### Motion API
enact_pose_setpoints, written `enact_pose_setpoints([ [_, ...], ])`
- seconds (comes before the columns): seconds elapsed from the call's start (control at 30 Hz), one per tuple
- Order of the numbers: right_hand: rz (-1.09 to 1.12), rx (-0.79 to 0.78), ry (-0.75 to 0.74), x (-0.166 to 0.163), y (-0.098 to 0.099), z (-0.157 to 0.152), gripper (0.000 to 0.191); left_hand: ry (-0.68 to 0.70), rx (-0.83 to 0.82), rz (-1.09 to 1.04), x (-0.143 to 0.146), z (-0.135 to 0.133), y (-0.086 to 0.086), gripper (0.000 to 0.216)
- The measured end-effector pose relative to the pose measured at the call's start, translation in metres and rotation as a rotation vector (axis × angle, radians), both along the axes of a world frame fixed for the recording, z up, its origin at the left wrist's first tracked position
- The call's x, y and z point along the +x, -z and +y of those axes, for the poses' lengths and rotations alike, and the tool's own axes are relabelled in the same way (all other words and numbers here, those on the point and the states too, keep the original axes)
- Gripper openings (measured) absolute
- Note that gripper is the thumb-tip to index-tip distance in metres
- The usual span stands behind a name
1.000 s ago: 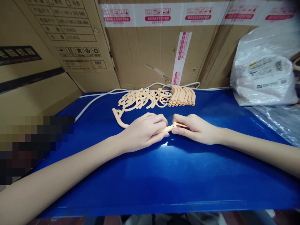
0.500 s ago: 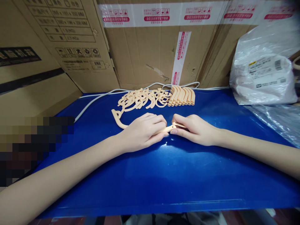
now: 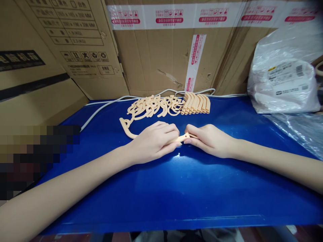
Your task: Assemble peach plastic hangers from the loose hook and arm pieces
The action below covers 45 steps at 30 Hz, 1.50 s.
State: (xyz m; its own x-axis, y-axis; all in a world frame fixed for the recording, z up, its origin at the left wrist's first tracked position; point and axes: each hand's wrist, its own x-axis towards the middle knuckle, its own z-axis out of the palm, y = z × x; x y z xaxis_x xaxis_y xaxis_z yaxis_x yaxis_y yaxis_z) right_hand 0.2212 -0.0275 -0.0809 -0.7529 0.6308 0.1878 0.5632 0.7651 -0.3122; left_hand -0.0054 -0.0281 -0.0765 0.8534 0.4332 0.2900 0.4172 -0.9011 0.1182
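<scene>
Strip (image 3: 193,135) lower now — between right fingers (image 3: 192,128)

Cardboard boxes (image 3: 156,50) behind blue tabletop (image 3: 161,195)

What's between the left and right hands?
In the head view, the holed end of a curved piece reaches from the left hand to a thin piece in the right hand; whether they interlock is unclear.

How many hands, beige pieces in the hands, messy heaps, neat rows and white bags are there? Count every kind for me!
Hands, left hand and right hand: 2
Held beige pieces, long curved piece and thin piece: 2
Messy heap: 1
Neat row: 1
White bag: 1
Total: 7, heap and row counting once each
</scene>
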Motion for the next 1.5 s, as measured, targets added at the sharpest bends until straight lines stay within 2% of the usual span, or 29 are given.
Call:
enact_pose_setpoints([
  [0.4,-0.165,0.339,-0.027,0.000,0.002,-0.006,0.034,0.013,-0.036,0.008,0.001,-0.001,-0.002,0.033],
  [0.7,-0.169,0.499,-0.004,-0.003,0.002,-0.010,0.037,0.013,-0.031,0.027,0.000,-0.002,-0.002,0.034],
  [1.0,-0.152,0.524,-0.016,-0.004,0.000,-0.013,0.037,0.022,-0.021,0.039,0.000,-0.002,-0.002,0.031],
  [1.5,0.007,0.421,-0.111,-0.002,-0.001,-0.006,0.030,0.043,-0.074,0.023,0.000,-0.002,-0.002,0.026],
])
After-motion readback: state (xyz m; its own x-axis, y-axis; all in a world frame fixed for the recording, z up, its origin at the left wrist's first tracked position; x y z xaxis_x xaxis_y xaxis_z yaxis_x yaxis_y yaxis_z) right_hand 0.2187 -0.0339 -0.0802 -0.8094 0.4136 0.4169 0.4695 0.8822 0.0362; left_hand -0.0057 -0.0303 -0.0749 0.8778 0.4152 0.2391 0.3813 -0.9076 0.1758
